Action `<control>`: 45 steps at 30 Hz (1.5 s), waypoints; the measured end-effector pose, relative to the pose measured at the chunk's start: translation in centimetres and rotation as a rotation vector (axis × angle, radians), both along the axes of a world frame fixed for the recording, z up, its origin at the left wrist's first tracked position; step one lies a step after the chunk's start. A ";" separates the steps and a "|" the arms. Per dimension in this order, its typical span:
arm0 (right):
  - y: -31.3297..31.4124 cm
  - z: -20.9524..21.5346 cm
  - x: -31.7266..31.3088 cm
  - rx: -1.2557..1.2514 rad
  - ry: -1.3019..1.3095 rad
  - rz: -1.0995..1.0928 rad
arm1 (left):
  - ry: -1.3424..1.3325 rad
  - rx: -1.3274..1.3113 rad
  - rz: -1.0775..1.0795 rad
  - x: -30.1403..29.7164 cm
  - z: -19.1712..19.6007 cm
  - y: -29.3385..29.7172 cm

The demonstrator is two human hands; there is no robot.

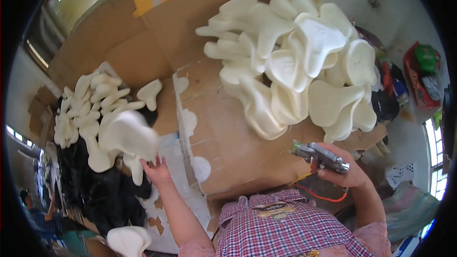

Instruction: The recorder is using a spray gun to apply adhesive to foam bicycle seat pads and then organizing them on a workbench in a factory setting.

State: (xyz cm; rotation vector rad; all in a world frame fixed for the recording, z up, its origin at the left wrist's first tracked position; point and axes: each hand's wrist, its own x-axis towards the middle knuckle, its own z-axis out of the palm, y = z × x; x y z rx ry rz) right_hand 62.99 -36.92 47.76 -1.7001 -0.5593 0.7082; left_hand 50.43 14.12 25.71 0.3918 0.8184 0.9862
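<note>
My right hand [342, 177] grips a silver spray gun [324, 158], its greenish nozzle end toward the left and a thin orange hose [328, 199] hanging below. On the left, my left hand [156, 170] is open with its fingers spread, just beside a cream foam bicycle-seat-shaped pad [127, 132]. That pad is smeared by motion, and whether the fingertips touch it I cannot tell. More such foam pads [90, 97] lie heaped beyond it on black material. A large pile of cream foam pads [316, 43] covers the far right of the cardboard-covered table [214, 128].
Tall cardboard sheets [138, 47] stand along the back. Black material [102, 200] hangs at the left under the smaller heap. Another foam pad [128, 240] is low at the left. A red bag [419, 76] is by the right wall. Another person [40, 214] is at the far lower left.
</note>
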 end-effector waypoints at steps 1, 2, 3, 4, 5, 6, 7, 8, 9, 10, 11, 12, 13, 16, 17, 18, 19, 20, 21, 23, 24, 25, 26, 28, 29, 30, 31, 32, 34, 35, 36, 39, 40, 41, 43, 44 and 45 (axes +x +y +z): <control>-0.5 -0.1 0.7 0.064 0.031 -0.046 | 0.060 0.126 -0.054 2.9 -0.3 -0.4; -1.1 0.0 1.5 0.129 0.058 -0.092 | 0.114 0.253 -0.107 6.6 -1.0 -1.1; -1.5 0.4 2.0 0.109 0.005 -0.064 | 0.169 0.344 -0.285 9.5 -1.8 -1.4; -2.0 0.5 2.6 0.119 -0.008 -0.066 | 0.228 0.433 -0.466 13.0 -2.3 -2.3; -2.5 0.5 3.0 0.110 -0.020 -0.075 | 0.257 0.336 -0.594 17.4 -1.6 -4.7; -3.2 0.6 2.9 0.092 -0.040 -0.097 | 0.278 0.234 -0.735 22.0 -0.8 -7.7; -3.5 0.9 2.9 0.096 -0.031 -0.096 | 0.323 0.228 -0.796 25.2 -1.1 -8.1; -3.1 1.0 3.0 0.117 -0.024 -0.066 | 0.372 0.224 -0.833 27.6 -2.1 -7.2; -3.3 1.0 3.2 0.095 -0.040 -0.068 | 0.443 0.186 -0.877 30.4 -2.7 -8.0; -3.6 0.8 3.7 0.069 -0.059 -0.080 | 0.509 0.150 -0.932 33.3 -2.3 -9.7; -3.7 0.1 4.0 0.077 -0.059 -0.075 | 0.523 0.094 -0.911 35.1 -2.1 -11.2; -3.5 -0.3 4.4 0.092 -0.050 -0.049 | 0.456 0.012 -0.965 35.3 -2.8 -10.0; -2.8 0.0 4.7 0.121 -0.019 -0.009 | 0.463 0.031 -0.947 34.9 -3.4 -9.0; -2.1 0.0 6.5 0.118 -0.051 0.029 | 0.485 0.125 -0.918 34.0 -1.8 -11.7; -1.8 0.1 7.1 0.128 -0.036 0.031 | 0.491 0.219 -0.866 32.5 0.4 -12.0; -1.4 0.1 7.7 0.119 -0.004 0.059 | 0.516 0.219 -0.847 29.5 1.7 -11.3; -0.9 0.1 8.1 0.131 0.035 0.058 | 0.472 0.356 -0.794 25.8 2.4 -10.6; -0.2 0.1 8.6 0.146 0.078 0.082 | 0.440 0.491 -0.716 22.2 2.8 -9.4; 0.4 -0.2 9.2 0.128 0.050 0.127 | 0.476 0.485 -0.666 19.3 2.9 -8.2; 1.7 -0.4 9.5 0.094 0.026 0.172 | 0.473 0.486 -0.427 13.9 2.8 -6.8; 2.4 -0.3 9.5 0.023 0.014 0.223 | 0.506 0.480 -0.381 11.6 2.6 -6.4; 3.3 -0.1 9.5 0.012 -0.026 0.254 | 0.497 0.481 -0.335 10.5 2.1 -6.3; 4.2 0.2 9.2 0.001 -0.070 0.280 | 0.484 0.485 -0.292 9.2 1.8 -6.1; 5.6 0.9 8.9 0.069 -0.011 0.256 | 0.455 0.392 -0.297 7.1 1.6 -6.5; 6.1 1.4 8.5 0.136 0.040 0.199 | 0.534 0.422 -0.305 6.4 0.5 -6.5; 6.2 1.9 8.0 0.135 0.040 0.222 | 0.615 0.456 -0.308 5.4 0.0 -6.3; 6.2 2.3 7.6 0.205 0.069 0.195 | 0.595 0.364 -0.309 4.5 -0.6 -6.1; 6.2 2.6 7.2 0.272 0.099 0.163 | 0.594 0.356 -0.295 3.6 -1.1 -6.1; 5.1 2.0 6.9 0.247 0.057 0.206 | 0.559 0.348 -0.320 3.3 -1.6 -5.9; 4.5 1.2 6.8 0.171 0.000 0.251 | 0.552 0.345 -0.332 3.2 -1.7 -5.4; 3.6 0.6 6.9 0.093 -0.051 0.286 | 0.438 0.302 -0.198 3.2 -1.8 -4.6; 2.5 0.7 6.4 0.121 -0.016 0.170 | 0.225 0.203 0.035 5.5 0.1 -4.5; 2.1 0.8 6.0 0.175 0.051 0.081 | 0.279 0.145 0.013 6.8 1.9 -6.1; 1.9 0.6 6.1 0.209 0.011 0.045 | 0.325 0.284 -0.276 8.1 1.4 -8.1; 0.7 0.0 6.2 0.218 -0.017 -0.024 | 0.507 0.558 -0.801 13.3 1.7 -15.6; 0.4 0.0 6.1 0.247 -0.036 -0.032 | 0.802 0.733 -1.118 15.9 0.9 -18.4; -0.1 -0.3 6.2 0.247 -0.034 -0.040 | 0.815 0.826 -1.144 17.6 1.4 -23.5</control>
